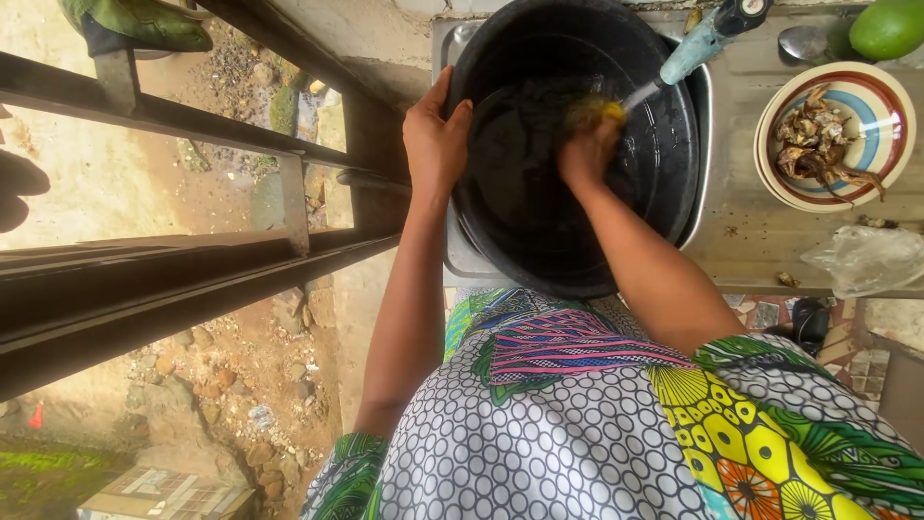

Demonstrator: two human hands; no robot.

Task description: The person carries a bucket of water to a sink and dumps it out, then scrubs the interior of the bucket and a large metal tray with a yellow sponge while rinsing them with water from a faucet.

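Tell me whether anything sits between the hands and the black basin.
Nothing visible does. The left hand grips the black basin at its rim, and the right hand is inside it, pressing a yellow sponge against the wall.

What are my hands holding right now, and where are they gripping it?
The left hand grips the big black basin by its rim. The right hand presses a yellow sponge inside the basin, under the tap.

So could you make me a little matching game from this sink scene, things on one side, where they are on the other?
Things:
1. left hand
2. right hand
3. striped round ceramic plate
4. clear crumpled plastic bag

Places:
a. inside the big black plastic basin
b. on the counter's near edge
c. gripping the basin's rim
d. beside the sink, holding scraps

Pairs: 1-c, 2-a, 3-d, 4-b
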